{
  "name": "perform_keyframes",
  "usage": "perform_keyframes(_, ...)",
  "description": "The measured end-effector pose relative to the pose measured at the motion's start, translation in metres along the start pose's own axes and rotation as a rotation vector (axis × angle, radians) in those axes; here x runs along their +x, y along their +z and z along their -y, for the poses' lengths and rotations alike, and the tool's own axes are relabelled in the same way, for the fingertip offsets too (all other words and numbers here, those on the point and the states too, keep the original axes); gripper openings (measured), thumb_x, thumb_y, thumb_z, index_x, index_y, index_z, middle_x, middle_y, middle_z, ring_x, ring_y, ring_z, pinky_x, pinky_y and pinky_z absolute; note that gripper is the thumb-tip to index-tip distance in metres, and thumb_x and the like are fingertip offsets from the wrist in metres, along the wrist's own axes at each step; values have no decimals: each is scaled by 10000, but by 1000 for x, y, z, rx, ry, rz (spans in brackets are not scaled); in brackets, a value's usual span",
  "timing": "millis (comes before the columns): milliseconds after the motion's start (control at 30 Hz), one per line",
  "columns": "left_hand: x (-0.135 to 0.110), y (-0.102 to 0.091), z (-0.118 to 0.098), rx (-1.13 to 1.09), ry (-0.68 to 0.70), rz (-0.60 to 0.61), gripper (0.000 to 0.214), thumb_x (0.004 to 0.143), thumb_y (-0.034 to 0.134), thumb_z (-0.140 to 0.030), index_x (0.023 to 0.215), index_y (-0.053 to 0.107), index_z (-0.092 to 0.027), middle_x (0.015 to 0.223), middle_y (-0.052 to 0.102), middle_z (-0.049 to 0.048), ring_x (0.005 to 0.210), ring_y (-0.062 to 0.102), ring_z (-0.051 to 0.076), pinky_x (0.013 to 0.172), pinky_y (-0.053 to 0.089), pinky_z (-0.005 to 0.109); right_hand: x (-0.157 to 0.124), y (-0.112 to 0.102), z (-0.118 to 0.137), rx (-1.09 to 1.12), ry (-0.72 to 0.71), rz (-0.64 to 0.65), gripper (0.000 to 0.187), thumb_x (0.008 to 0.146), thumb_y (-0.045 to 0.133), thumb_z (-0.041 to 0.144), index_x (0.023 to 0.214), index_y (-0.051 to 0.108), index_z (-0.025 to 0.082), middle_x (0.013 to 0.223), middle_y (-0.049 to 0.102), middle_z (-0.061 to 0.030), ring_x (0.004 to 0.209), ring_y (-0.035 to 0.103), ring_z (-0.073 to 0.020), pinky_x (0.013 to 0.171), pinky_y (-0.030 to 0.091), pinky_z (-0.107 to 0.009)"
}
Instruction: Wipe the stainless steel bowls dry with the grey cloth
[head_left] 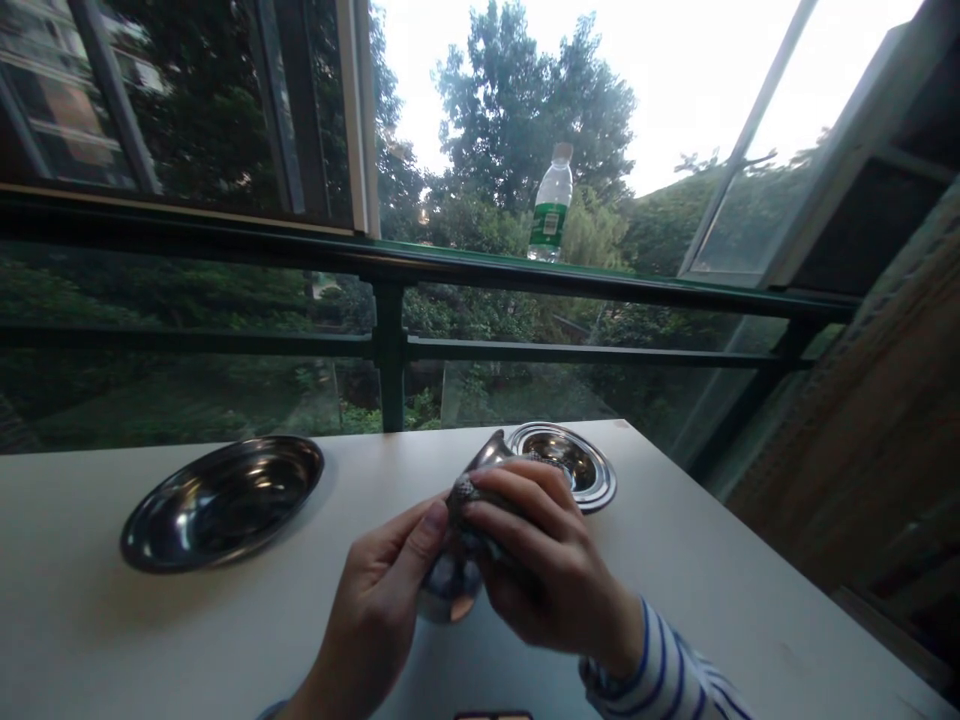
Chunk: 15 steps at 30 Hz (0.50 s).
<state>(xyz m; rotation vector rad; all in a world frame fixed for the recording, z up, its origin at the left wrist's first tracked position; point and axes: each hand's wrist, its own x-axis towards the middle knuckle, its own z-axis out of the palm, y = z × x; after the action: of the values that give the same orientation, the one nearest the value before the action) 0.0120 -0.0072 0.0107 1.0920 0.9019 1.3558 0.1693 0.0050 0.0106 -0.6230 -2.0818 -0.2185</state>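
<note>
Held between both hands, just below the middle of the frame: a shiny metal piece (pixel 450 590), rounded at the lower end and tapering to a narrow tip above. Largely covered in between — hard to make out as a whole. Clasped from the left by the left hand (pixel 379 595), with thumb and fingers closed on it. Gripped from the right by the right hand (pixel 540 550), fingers curled around it, with the palm hidden. Showing by those fingertips, a dark textured patch (pixel 465 488) — impossible to tell whether part of the metal or separate.

Partly hidden behind the right hand, right of centre: a wide-rimmed metal dish (pixel 609 487). Lying well apart at left, fully in view: an oval-looking metal bowl (pixel 221 505), dark inside. Spread beneath all of these, the white counter (pixel 697 590). Cut off at the bottom edge: a striped sleeve (pixel 667 665) and a dark-edged object (pixel 493 716), too little shown to identify.

Standing upper right of centre, by the green railing (pixel 480 268): a clear bottle (pixel 551 215), green-labelled, slightly tilted in view.
</note>
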Motion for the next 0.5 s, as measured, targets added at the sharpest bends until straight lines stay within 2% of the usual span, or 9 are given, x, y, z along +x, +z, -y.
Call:
perform_keyframes(67, 1, -1, 1, 21, -15, 21, 281, 708, 643, -425, 647, 665, -152, 598, 567, 18, 557, 487, 126, 536, 411, 222, -1, 2, -8, 30, 73, -20, 344, 790, 537, 179, 1133, 567, 188, 1180, 570, -104, 1090, 487, -256, 904, 429, -455)
perform_keyframes(200, -1, 2, 2, 40, -41, -22, 329, 726, 607, -455, 601, 610, -151, 553, 504, -6, 521, 453, 108, 502, 371, 206, -2, 4, -28, 107, 389, -97, 251, 880, 453, 206, 1079, 604, 190, 1095, 610, -89, 1038, 540, -212, 902, 444, -397)
perform_keyframes(267, -1, 3, 2, 42, -48, -34, 339, 726, 603, -455, 572, 583, -154, 540, 482, -13, 507, 435, 101, 496, 369, 202, -2, 3, -31, 125, 473, -107, 245, 898, 436, 227, 1064, 613, 192, 1074, 620, -83, 1026, 550, -205, 900, 447, -383)
perform_keyframes(367, -1, 2, 1, 30, -33, -26, 346, 716, 618, -449, 545, 571, -152, 544, 502, -7, 521, 453, 101, 509, 389, 197, -1, 0, -25, 92, 402, -85, 256, 885, 450, 211, 1093, 598, 187, 1109, 601, -88, 1053, 526, -209, 914, 434, -393)
perform_keyframes(500, 4, -1, 4, 0, -62, -63, 328, 689, 654, -466, 632, 634, -144, 557, 555, -3, 508, 479, 94, 461, 381, 178, -1, 4, -6, -4, 133, -12, 322, 816, 508, 193, 1131, 568, 164, 1185, 566, -106, 1096, 475, -245, 914, 421, -441)
